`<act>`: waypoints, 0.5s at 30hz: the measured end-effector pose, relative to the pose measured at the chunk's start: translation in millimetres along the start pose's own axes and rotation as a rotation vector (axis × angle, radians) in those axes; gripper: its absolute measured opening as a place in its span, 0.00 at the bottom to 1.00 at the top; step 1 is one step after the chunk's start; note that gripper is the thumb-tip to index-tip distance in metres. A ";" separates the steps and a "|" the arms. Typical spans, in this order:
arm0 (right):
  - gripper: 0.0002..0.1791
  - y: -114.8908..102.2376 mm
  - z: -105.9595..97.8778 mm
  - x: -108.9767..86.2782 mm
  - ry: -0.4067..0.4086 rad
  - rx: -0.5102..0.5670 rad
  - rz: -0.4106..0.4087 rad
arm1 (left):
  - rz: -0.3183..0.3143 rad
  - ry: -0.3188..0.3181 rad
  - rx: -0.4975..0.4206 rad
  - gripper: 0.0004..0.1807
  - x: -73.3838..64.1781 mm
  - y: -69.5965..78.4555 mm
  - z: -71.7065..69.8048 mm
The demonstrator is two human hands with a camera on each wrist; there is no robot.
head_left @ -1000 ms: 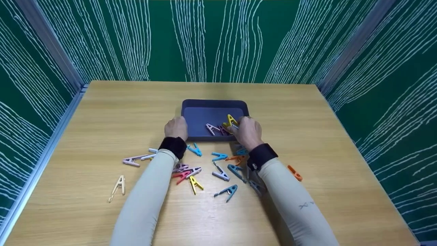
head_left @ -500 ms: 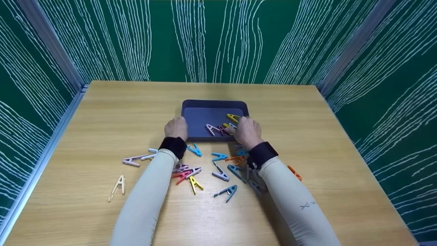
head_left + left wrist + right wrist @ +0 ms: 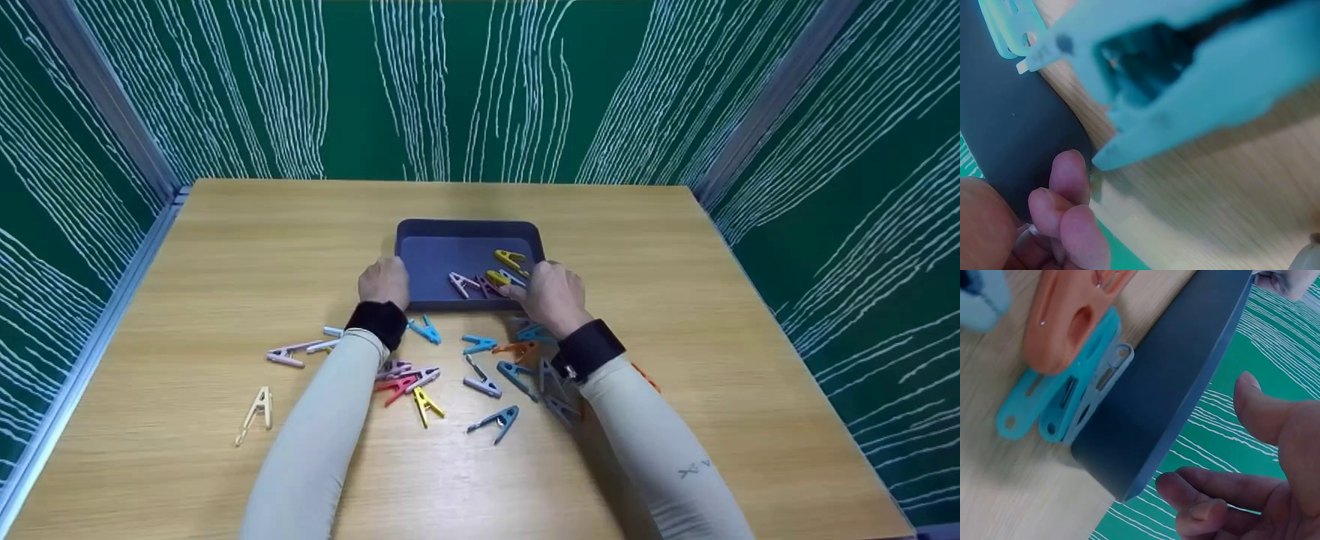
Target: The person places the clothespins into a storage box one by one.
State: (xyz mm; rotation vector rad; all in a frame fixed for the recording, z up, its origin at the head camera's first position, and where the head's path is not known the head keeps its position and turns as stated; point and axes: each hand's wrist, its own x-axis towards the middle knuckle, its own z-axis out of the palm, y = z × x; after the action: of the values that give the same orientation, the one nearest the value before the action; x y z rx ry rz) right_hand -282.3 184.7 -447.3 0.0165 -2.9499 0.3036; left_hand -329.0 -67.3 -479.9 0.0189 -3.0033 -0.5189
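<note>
A dark grey rectangular tray [image 3: 427, 262] lies towards the far side of the table. Several clothespins rest in its right part: a pale pink one [image 3: 463, 285], a dark purple one [image 3: 487, 286] and yellow ones, with one yellow clothespin [image 3: 510, 259] near the right wall. My left hand [image 3: 384, 280] grips the tray's left side near the front corner; in the left wrist view its curled fingers [image 3: 1075, 185] sit at the tray's wall. My right hand [image 3: 555, 298] is at the front right corner, its thumb and fingers apart with nothing between them in the right wrist view.
Clothespins in many colours lie scattered before the tray: light blue [image 3: 426, 330], orange [image 3: 517, 349], red [image 3: 397, 388], yellow [image 3: 425, 406], teal [image 3: 495, 421]. A cream clothespin [image 3: 256, 414] lies apart at left. Green walls with white lines enclose the table [image 3: 300, 240].
The yellow clothespin at my right hand has tipped down and lies in the tray. My right hand has let go and shifted slightly right and nearer. My left hand stays at the tray.
</note>
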 end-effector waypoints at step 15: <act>0.31 29.9 -26.9 -36.1 -0.082 0.136 0.009 | 0.005 0.002 -0.013 0.18 -1.4 0.5 -2.2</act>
State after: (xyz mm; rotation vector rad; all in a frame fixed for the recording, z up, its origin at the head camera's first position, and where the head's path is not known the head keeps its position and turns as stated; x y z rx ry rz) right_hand -243.0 219.2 -433.7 0.0350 -3.0053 0.5158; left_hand -327.4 -67.6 -477.8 0.0108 -2.9971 -0.5369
